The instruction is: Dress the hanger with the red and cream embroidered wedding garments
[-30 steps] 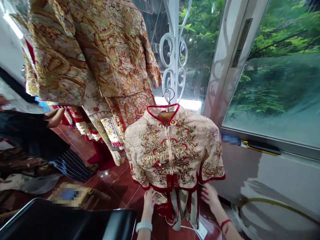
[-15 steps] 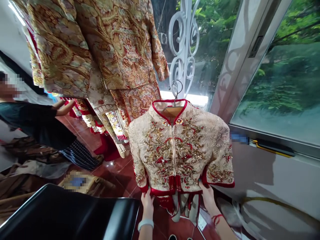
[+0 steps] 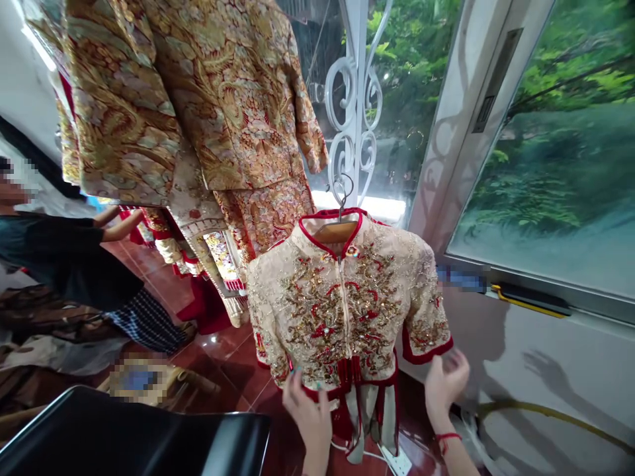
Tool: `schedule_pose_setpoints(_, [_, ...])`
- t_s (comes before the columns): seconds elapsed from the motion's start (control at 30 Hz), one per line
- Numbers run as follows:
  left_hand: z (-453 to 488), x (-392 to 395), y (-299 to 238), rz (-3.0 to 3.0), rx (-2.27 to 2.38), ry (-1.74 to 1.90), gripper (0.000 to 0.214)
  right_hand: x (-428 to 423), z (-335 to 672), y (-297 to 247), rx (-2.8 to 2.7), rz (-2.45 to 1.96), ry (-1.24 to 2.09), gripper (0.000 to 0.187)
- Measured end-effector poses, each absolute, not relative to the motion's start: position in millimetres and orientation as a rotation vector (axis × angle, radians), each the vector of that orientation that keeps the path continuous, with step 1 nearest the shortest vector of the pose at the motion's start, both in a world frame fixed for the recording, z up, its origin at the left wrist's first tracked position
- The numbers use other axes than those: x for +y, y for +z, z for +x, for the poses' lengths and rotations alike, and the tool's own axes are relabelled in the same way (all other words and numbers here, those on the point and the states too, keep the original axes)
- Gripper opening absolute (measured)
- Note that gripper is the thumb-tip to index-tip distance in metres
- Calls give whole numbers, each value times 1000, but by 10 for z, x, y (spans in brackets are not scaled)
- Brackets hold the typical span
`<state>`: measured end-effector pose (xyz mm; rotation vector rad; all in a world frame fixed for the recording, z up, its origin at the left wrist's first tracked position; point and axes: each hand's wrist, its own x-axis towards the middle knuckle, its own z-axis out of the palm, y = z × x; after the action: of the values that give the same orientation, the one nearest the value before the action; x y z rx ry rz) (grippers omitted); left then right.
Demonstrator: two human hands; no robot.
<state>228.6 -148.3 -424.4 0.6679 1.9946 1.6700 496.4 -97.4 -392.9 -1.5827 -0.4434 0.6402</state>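
Note:
A cream jacket [image 3: 322, 297] with red trim, gold and red beadwork and a front zip hangs on a hanger [image 3: 340, 231] in front of me. My left hand [image 3: 310, 413] is at its lower left hem, fingers spread; whether the fingertips touch the cloth I cannot tell. To the right, just off the red cuff of the sleeve, my right hand [image 3: 446, 383] is raised with loosely bent fingers and holds nothing. Red and pale strips [image 3: 367, 413] dangle below the jacket's hem.
Gold brocade garments [image 3: 238, 99] hang at upper left. A co-worker in dark clothes [image 3: 54, 258] reaches towards garments at far left. A black glossy seat [image 3: 133, 430] is at lower left. White scroll ironwork [image 3: 350, 106] stands before the window; a power strip [image 3: 397, 459] lies below.
My right hand has let go of the jacket's hem and moved right and up. My left hand has opened at the hem and moved slightly right. The view has shifted slightly.

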Motion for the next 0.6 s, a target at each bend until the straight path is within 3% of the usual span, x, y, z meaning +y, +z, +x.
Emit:
schedule_pose_setpoints(0.13, [2650,-996,-3590,1881,1829,1538,38,-588,4799,-3066,-1109,-1421,-117,52])
schedule_pose_setpoints(0.23, [2730,-456,-3147,2285,1946,1321,46,-162,4419,-2704,-1682,-1251,-415,48])
schedule_pose_setpoints(0.43, [2642,-76,-2884,2479,2193,1063,51,201,4088,-2718,-2010,-1304,-453,51])
schedule_pose_setpoints(0.6, [2453,-602,-2807,2531,1864,1375,52,90,4815,-2493,-1466,-1190,-414,57])
